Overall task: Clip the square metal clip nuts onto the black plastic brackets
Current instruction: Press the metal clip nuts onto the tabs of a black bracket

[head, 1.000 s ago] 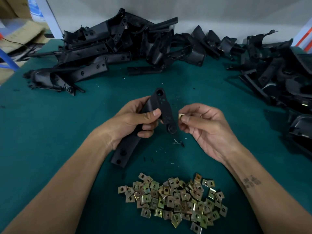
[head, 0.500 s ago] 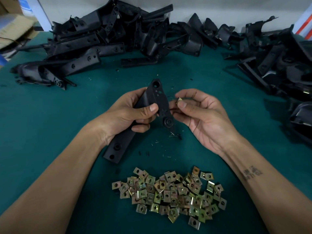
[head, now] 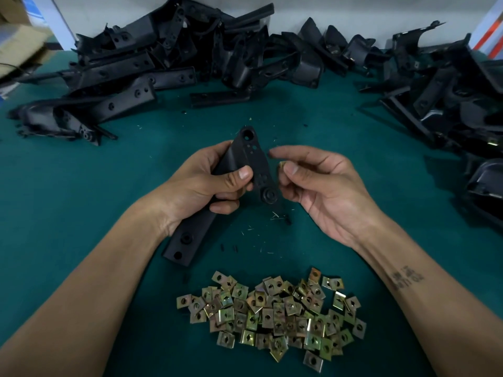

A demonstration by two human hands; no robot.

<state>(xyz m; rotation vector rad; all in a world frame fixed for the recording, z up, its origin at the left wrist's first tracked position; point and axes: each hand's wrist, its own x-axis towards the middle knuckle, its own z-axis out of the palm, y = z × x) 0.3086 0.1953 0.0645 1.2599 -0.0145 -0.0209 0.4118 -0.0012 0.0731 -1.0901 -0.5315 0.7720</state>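
My left hand [head: 206, 189] grips a long black plastic bracket [head: 251, 156] at its middle, tilted with its holed end pointing away from me and its lower end [head: 185, 243] near the green table. My right hand [head: 324, 186] pinches a small square metal clip nut [head: 282, 165] between thumb and fingers, right beside the bracket's right edge. Whether the nut touches the bracket I cannot tell. A heap of several brass-coloured clip nuts [head: 275, 311] lies on the table in front of me.
Black brackets are piled along the back left [head: 122, 74], back middle [head: 272, 58] and right side [head: 449, 99] of the green table [head: 68, 186]. Small shavings [head: 275, 214] lie under my hands. A cardboard box [head: 19, 47] sits at the far left.
Both hands have stayed close together, the view has shifted slightly. My right hand's index finger has lifted, and the pinched nut sits a little lower along the bracket's right edge.
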